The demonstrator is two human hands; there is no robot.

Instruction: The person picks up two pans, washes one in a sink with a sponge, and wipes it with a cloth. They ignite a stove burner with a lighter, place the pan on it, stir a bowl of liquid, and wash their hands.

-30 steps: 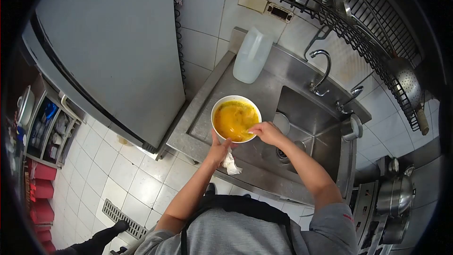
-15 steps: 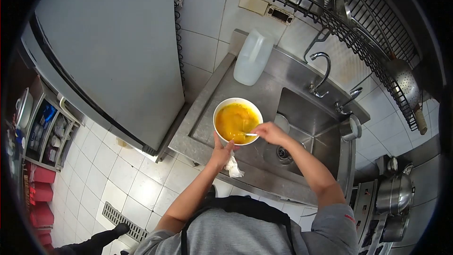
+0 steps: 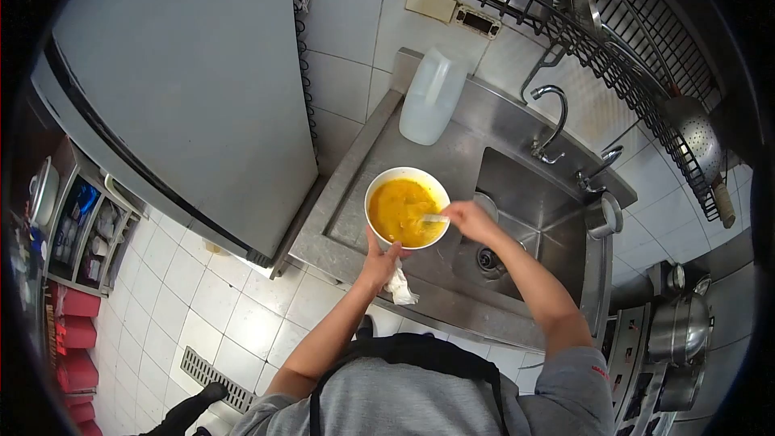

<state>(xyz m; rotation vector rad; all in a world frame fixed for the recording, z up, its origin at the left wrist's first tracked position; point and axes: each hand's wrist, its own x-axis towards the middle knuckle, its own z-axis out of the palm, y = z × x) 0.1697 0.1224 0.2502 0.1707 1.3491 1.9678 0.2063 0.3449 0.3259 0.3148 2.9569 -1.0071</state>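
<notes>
A white bowl (image 3: 442, 194) of yellow-orange liquid that looks like beaten egg (image 3: 400, 202) is at the front of the steel counter, left of the sink. My left hand (image 3: 381, 262) grips the bowl's near side, thumb up against the wall. A crumpled white cloth or tissue (image 3: 400, 287) hangs just below that hand. From the right, my right hand (image 3: 472, 222) is closed on the pale handle of a stirring utensil (image 3: 434, 218). Its far end dips into the liquid, so I cannot make out its kind.
A translucent plastic jug (image 3: 433, 101) stands behind the bowl. To the right lies the sink basin (image 3: 525, 186) with a tap (image 3: 553, 117) and a small pot (image 3: 603, 216). A wire rack (image 3: 557, 28) hangs overhead. A fridge (image 3: 186, 73) is at left; another person's leg (image 3: 190, 412) shows below.
My right hand has shifted slightly right and swung the utensil through the liquid, whose surface pattern differs. The left hand and bowl stay nearly in place.
</notes>
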